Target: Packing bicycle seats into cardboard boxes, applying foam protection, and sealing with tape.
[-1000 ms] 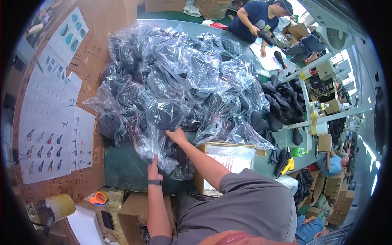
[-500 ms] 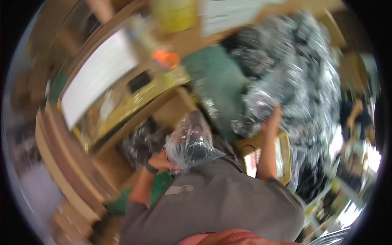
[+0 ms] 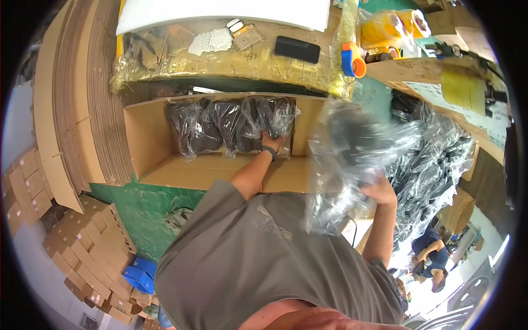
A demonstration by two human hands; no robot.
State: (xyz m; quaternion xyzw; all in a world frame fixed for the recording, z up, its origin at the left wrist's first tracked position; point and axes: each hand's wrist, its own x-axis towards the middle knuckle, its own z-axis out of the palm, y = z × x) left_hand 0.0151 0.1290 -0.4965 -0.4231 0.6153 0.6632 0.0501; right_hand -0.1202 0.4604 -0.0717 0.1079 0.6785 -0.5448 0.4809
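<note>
An open cardboard box (image 3: 192,171) lies before me with a row of dark items in clear plastic bags (image 3: 225,124) along its far side. My left hand (image 3: 270,143) reaches into it, fingers closed around the lower part of the rightmost bagged dark item (image 3: 278,115). To the right of the box, my right hand (image 3: 380,190) grips another clear plastic bag (image 3: 330,192) with something dark inside, smeared by motion. What exactly the bags contain I cannot make out. A heap of similar bagged dark items (image 3: 434,165) lies at the right.
Behind the box is a tape-covered ledge (image 3: 242,66) with a black phone (image 3: 297,49), paper labels (image 3: 212,41) and an orange-and-blue tape dispenser (image 3: 353,60). Flattened cartons (image 3: 104,93) stand at the left, stacked boxes (image 3: 88,242) lower left. Another person (image 3: 432,253) is at far right.
My view has swung left toward the box. My left hand has brought its bagged item into the box's row. My right hand has come away from the heap with a bag.
</note>
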